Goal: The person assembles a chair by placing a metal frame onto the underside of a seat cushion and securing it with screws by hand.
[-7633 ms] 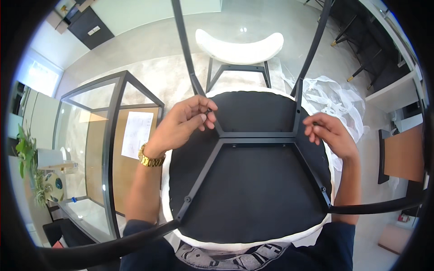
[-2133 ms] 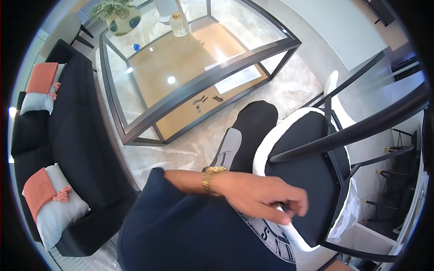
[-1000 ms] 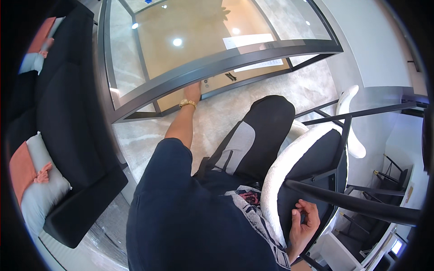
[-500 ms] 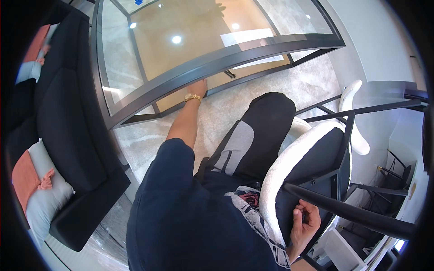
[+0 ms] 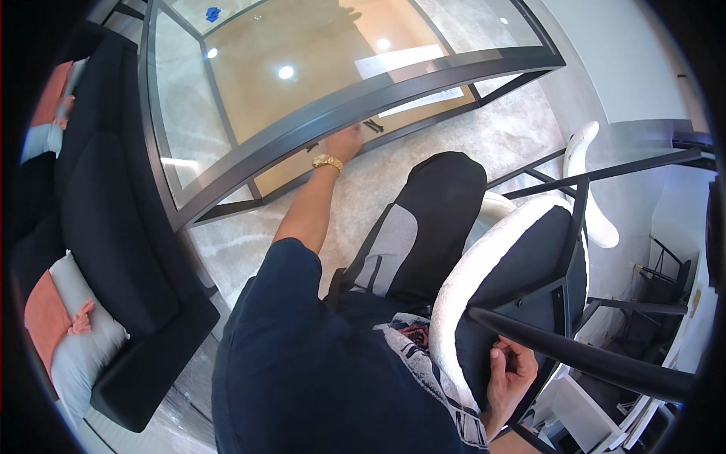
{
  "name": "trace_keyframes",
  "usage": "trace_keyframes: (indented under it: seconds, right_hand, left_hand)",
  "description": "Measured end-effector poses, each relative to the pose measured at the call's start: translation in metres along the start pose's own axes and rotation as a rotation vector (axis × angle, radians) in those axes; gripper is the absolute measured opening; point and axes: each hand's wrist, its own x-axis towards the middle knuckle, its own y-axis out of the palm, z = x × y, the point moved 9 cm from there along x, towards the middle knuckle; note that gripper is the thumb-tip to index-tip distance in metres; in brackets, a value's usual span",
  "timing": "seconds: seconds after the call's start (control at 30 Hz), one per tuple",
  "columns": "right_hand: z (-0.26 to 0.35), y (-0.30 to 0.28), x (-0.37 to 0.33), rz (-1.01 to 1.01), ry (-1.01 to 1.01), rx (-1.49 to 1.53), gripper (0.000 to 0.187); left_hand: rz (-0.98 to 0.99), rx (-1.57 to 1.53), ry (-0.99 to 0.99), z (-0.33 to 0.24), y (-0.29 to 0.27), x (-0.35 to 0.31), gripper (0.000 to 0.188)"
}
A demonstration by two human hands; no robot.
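Observation:
My left hand (image 5: 344,142), with a gold watch at the wrist, reaches over the lower tan shelf (image 5: 276,175) of a glass-topped table. The table's dark rim hides its fingertips. Beside it on the shelf lie small black rod-like pieces, perhaps bolts (image 5: 373,126); another black piece (image 5: 312,146) shows on its other side. A chair with a white fuzzy rim (image 5: 465,280) and black underside lies tipped across my lap. My right hand (image 5: 510,378) rests against that underside, below a thick black leg (image 5: 582,349), fingers curled toward the thumb. Whatever they may hold is too small to make out.
The table's dark metal frame (image 5: 363,98) crosses above my left forearm. A paper sheet (image 5: 401,60) and a blue scrap (image 5: 213,14) show through the glass. A black sofa (image 5: 121,227) with cushions stands at left. More black chair frames (image 5: 658,280) and a white unit (image 5: 578,412) are at right.
My left hand has shifted slightly right along the shelf, closer to the black pieces, uncovering one on its left. The view has shifted a little. My right hand and the chair stay put.

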Motion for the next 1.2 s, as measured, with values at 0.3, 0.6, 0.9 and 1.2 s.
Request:
trace_keyframes:
  seconds: [0.3, 0.6, 0.9, 1.2]
  right_hand:
    - [0.006, 0.001, 0.000, -0.020, -0.001, 0.009, 0.019]
    - [-0.003, 0.000, 0.001, -0.017, 0.127, 0.040, 0.014]
    - [-0.004, 0.002, 0.002, 0.007, 0.077, 0.006, 0.013]
    - [-0.012, 0.003, 0.001, 0.012, 0.131, 0.061, 0.016]
  left_hand:
    - [0.247, 0.221, 0.237, -0.032, 0.062, 0.033, 0.015]
    - [0.214, 0.218, 0.305, -0.036, 0.069, 0.037, 0.018]
    - [0.048, -0.079, 0.027, -0.017, 0.046, 0.039, 0.017]
    - [0.181, 0.044, -0.012, 0.012, 0.032, 0.010, 0.019]
